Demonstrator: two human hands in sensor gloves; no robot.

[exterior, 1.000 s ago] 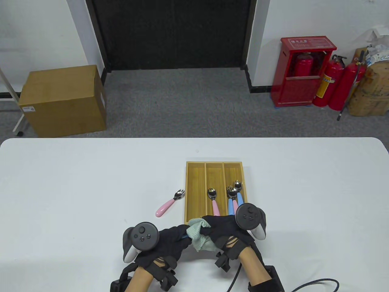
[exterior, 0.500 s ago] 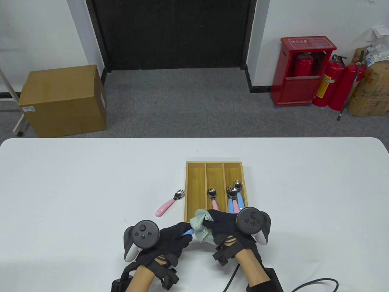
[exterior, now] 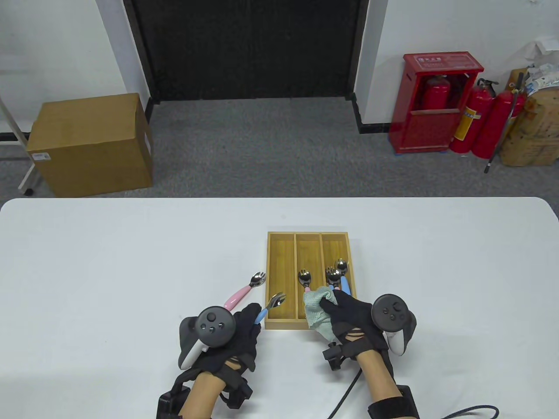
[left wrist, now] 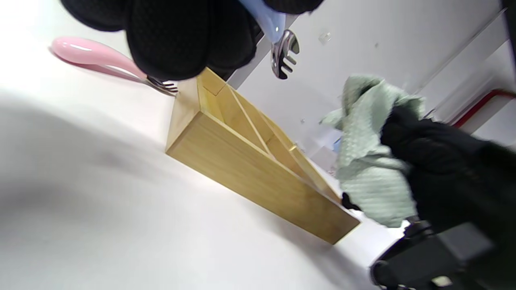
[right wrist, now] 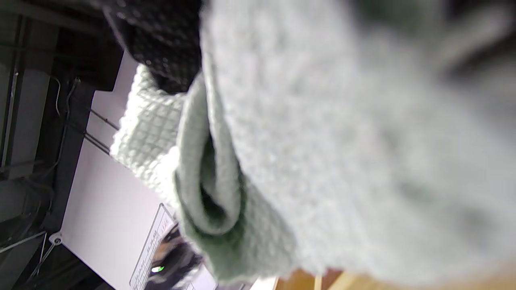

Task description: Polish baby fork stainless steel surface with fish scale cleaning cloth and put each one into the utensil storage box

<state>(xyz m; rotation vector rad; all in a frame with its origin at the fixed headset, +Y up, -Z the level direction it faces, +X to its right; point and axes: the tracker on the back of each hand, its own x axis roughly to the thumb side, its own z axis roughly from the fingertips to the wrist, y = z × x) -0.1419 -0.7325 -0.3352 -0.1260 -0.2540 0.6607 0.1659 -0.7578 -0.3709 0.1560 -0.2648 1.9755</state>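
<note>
While the left hand (exterior: 238,329) grips a blue-handled fork (exterior: 270,305) with its head over the utensil storage box's (exterior: 281,324) empty left compartment, the right hand (exterior: 349,314) bunches the cleaning cloth (exterior: 315,310) in curled fingers at the box's near edge. Judging by this, the fork looks polished and ready to drop in. Farther on, one fork lies in the middle compartment, several in the right; a pink-handled fork (exterior: 242,293) waits on the table (exterior: 109,262).

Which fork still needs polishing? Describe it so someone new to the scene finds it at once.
Find the wooden box with three slots in the middle of the white table. Just outside its left wall a pink-handled fork lies slanted on the bare tabletop. It is the only fork neither in the box nor held in a hand; the left hand holds a blue-handled fork.
</note>
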